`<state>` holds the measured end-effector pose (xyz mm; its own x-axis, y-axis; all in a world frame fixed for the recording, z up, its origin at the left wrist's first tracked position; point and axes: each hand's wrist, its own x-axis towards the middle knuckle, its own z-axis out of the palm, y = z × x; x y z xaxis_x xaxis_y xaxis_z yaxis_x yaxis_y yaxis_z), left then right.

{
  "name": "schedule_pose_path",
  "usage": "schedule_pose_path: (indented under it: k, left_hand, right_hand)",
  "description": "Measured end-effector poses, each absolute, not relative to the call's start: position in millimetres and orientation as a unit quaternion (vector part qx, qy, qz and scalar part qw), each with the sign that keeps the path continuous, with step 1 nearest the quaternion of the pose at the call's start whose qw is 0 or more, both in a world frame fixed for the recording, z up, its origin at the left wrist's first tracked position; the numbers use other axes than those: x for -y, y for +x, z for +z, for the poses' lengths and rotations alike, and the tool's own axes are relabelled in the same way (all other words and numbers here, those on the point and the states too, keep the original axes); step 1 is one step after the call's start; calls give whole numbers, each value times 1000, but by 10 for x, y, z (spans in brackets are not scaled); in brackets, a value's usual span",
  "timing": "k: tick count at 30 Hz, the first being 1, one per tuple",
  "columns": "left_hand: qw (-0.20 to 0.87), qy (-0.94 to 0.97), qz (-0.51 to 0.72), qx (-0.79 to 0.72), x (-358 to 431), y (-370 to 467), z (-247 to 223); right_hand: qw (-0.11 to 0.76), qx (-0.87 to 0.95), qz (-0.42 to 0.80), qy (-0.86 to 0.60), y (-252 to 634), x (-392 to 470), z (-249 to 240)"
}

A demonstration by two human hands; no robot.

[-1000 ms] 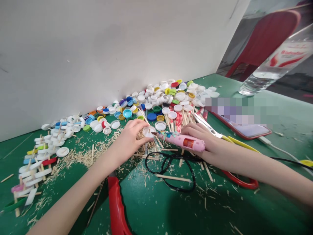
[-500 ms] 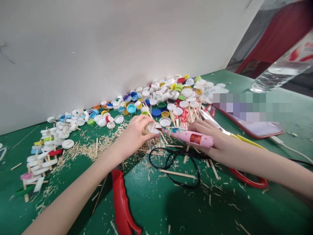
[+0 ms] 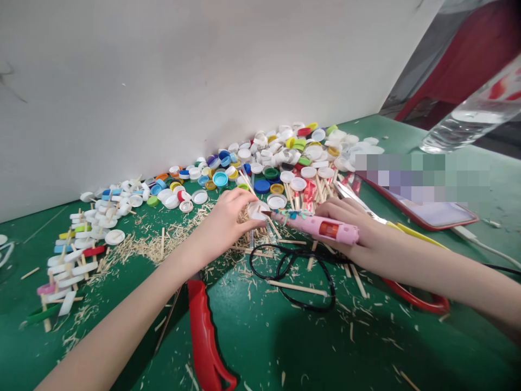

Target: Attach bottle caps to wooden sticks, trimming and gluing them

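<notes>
Between the thumb and fingers of my left hand [image 3: 228, 220] is a white bottle cap [image 3: 258, 210], tilted so that its round face turns toward the right. My right hand [image 3: 345, 222] grips a pink hot glue gun [image 3: 317, 227], with blue-green bits stuck along its front. The dark nozzle tip points left and meets the cap, or comes very close to it; I cannot tell which. A black cord [image 3: 285, 277] lies coiled below the glue gun. Wood shavings [image 3: 183, 239] and thin wooden sticks [image 3: 297, 288] surround both hands.
Many coloured caps [image 3: 260, 163] are heaped along the wall. Caps joined with sticks [image 3: 77, 260] stand at left. A red-handled tool [image 3: 205, 336] lies in front. Scissors [image 3: 421, 236], a phone [image 3: 423, 203] and a water bottle [image 3: 468, 122] are at right.
The view has shifted very slightly. Both hands keep the same pose, the cap and the glue gun tip staying together.
</notes>
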<state>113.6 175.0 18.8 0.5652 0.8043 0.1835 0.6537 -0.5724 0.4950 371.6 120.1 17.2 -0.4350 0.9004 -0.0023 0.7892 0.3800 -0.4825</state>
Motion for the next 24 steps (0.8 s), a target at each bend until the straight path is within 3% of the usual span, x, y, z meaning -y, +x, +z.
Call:
schedule_pose_path:
  k: [24]
  left_hand:
    - [178, 859, 187, -442, -1754, 1156, 124]
  right_hand:
    - [179, 829, 199, -491, 3711, -1211, 132]
